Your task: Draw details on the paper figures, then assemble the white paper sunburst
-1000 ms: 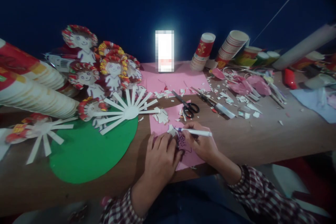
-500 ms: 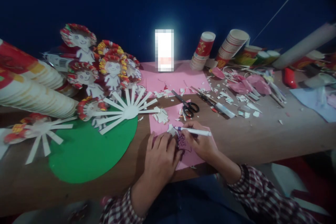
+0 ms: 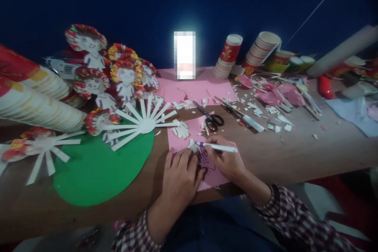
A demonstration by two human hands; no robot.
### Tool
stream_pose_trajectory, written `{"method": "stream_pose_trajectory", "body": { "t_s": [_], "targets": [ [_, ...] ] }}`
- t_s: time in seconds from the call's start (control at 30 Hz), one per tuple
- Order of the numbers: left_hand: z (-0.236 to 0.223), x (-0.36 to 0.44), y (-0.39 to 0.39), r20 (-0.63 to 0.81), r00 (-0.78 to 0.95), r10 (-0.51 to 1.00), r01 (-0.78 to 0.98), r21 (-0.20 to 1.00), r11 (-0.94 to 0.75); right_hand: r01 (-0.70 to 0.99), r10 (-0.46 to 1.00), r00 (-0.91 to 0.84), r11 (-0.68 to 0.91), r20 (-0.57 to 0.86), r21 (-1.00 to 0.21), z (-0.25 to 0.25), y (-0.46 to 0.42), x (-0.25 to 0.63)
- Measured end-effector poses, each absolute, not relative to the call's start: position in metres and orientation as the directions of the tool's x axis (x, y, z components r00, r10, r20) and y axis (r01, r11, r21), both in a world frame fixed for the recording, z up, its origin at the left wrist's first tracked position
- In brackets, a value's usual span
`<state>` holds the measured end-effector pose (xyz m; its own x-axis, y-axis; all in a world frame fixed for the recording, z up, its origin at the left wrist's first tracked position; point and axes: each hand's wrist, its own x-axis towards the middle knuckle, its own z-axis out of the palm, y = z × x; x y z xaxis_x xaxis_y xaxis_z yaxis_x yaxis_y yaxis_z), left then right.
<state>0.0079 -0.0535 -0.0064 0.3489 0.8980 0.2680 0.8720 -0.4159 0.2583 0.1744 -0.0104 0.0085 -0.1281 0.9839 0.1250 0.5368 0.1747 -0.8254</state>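
My right hand (image 3: 226,162) is closed around a white marker (image 3: 221,147), pen-fashion, with the tip against a small white paper cut-out (image 3: 193,145). My left hand (image 3: 180,175) lies flat, fingers stretched out, over the near part of that cut-out and on a pink paper sheet (image 3: 215,183). Its fingers hide part of the cut-out. Dark pen lines show on the pink sheet between the two hands. Just beyond my hands lie another white cut-out (image 3: 180,130) and black-handled scissors (image 3: 214,122), their blades slightly apart.
Paper dolls with red and yellow ruffled rims (image 3: 125,76) stand at the left, near tilted paper-cup stacks (image 3: 44,106). A fan of white strips (image 3: 147,126) overlaps a green sheet (image 3: 103,177). Paper scraps (image 3: 271,110), a cutter knife (image 3: 251,123) and upright cups (image 3: 262,49) are to the right.
The marker tip has shifted very slightly on the white cut-out. My left hand stays in place, and the whole view has drifted a little.
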Motion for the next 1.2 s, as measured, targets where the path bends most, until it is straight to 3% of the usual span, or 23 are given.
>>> {"method": "stream_pose_trajectory", "body": {
  "t_s": [1.2],
  "targets": [
    [-0.0080,0.0070,-0.0541,0.275,0.350,0.895,0.870,0.259,-0.420,0.513,0.980,-0.162,0.180,0.111,-0.839,0.0062,-0.0118,0.1756]
  ]
}}
